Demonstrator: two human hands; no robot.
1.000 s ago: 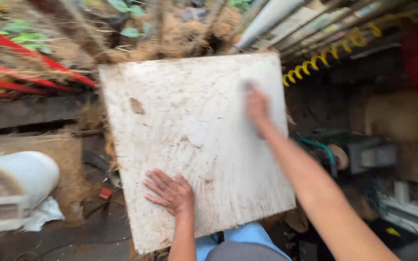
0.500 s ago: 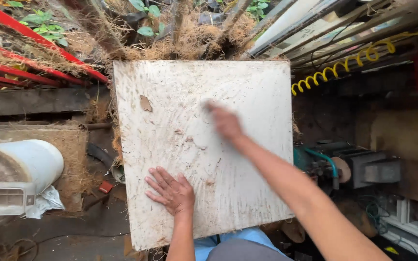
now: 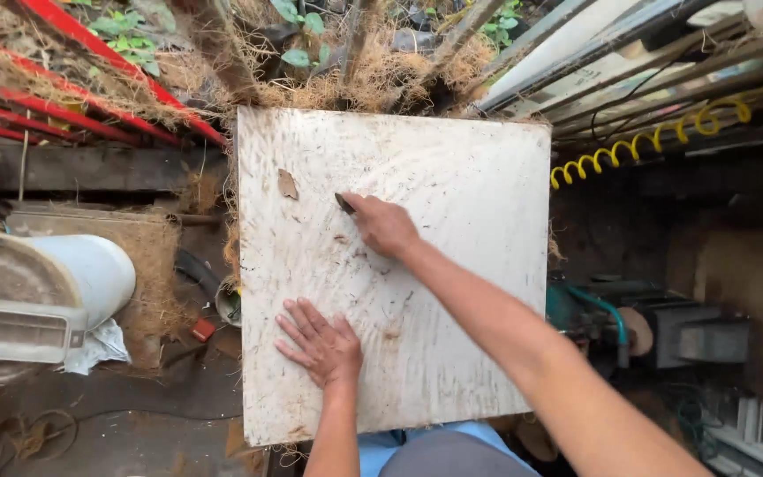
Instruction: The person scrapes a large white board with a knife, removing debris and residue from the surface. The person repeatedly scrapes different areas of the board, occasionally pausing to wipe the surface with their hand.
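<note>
A dirty white square board (image 3: 452, 194) fills the middle of the view, streaked with fibres and specks. My left hand (image 3: 321, 343) lies flat on its lower left part, fingers spread. My right hand (image 3: 383, 224) rests on the board's upper middle, fingers closed on a small dark scrap (image 3: 344, 203) that sticks out at the fingertips. A brown leaf-like flake (image 3: 287, 184) lies on the board left of my right hand.
Red metal bars (image 3: 90, 97) and dry straw-like fibre lie at the upper left. A white cylindrical machine part (image 3: 46, 291) sits at the left. A yellow coiled hose (image 3: 646, 146) and long pipes run at the upper right; a teal motor unit (image 3: 593, 309) stands right of the board.
My right hand has swept across the board from its upper right toward the upper middle and left. My left hand has stayed flat on the lower left part.
</note>
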